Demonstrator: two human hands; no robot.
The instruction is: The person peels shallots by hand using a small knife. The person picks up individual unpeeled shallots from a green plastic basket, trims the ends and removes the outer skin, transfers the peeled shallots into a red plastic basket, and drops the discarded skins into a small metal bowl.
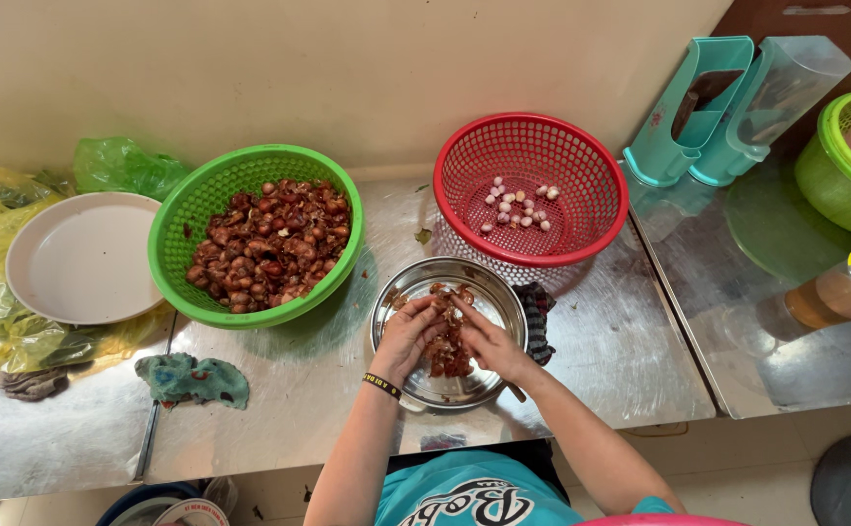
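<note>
Both my hands meet over a round steel bowl (489, 284) that holds reddish-brown peelings. My left hand (408, 336) and my right hand (489, 343) pinch a small shallot (445, 310) between their fingertips. A black wristband sits on my left wrist. To the left stands a green basket (184, 219) full of unpeeled shallots (269, 244). Behind the bowl a red basket (581, 195) holds several peeled pale shallots (518, 206).
A white plate (79, 255) lies on yellow plastic bags at the left. A teal rag (191, 380) lies near the table's front edge. Teal and clear plastic containers (727, 107), a green basket (849, 166) and a clear jar (839, 292) stand at the right.
</note>
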